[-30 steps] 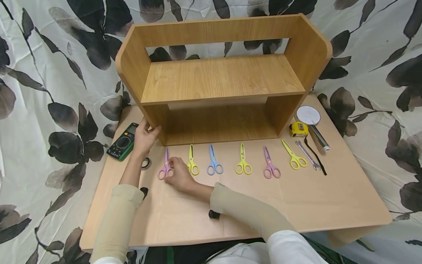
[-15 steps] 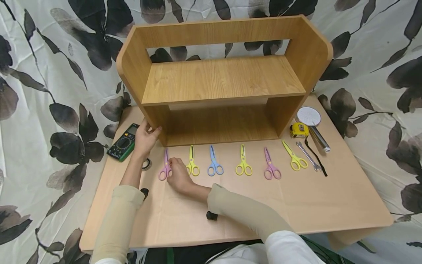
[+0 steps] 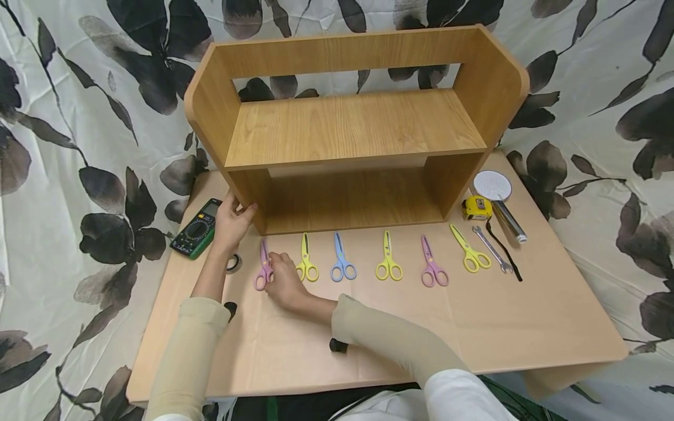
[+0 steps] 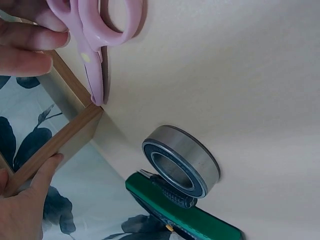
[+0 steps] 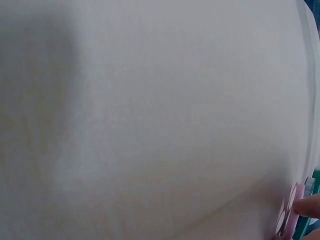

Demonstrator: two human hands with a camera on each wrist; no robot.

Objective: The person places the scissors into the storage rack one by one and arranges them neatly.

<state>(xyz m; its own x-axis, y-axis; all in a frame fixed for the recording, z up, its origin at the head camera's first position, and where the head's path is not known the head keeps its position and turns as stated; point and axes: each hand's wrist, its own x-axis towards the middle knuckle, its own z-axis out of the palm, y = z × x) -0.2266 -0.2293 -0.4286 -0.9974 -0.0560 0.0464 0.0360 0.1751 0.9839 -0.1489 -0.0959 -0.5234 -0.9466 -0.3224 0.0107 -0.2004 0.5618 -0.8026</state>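
My left hand (image 3: 231, 225) grips the front left corner of a two-tier wooden shelf (image 3: 358, 130); in the left wrist view its fingers lie along the side panel. At the left end of a row of scissors lies a pink pair (image 3: 264, 255), points toward the shelf. My right hand (image 3: 286, 283) pinches that pair near its handle loops, and its fingers (image 4: 25, 60) partly cover them in the left wrist view. Close to its wrist lie yellow scissors (image 3: 305, 248), one loop partly hidden by the hand.
Along the row follow blue scissors (image 3: 339, 251) and several other pairs. At right lie a wrench (image 3: 491, 247), a tape measure (image 3: 477, 207), a black strip (image 3: 502, 248) and a round-headed tool (image 3: 508, 219). A bearing (image 4: 182, 160) and multimeter (image 3: 197, 229) are at left.
The pink scissors have turned slightly, their loops shifting a little toward the table's front edge, with my right hand at them. My left hand stays on the shelf corner.
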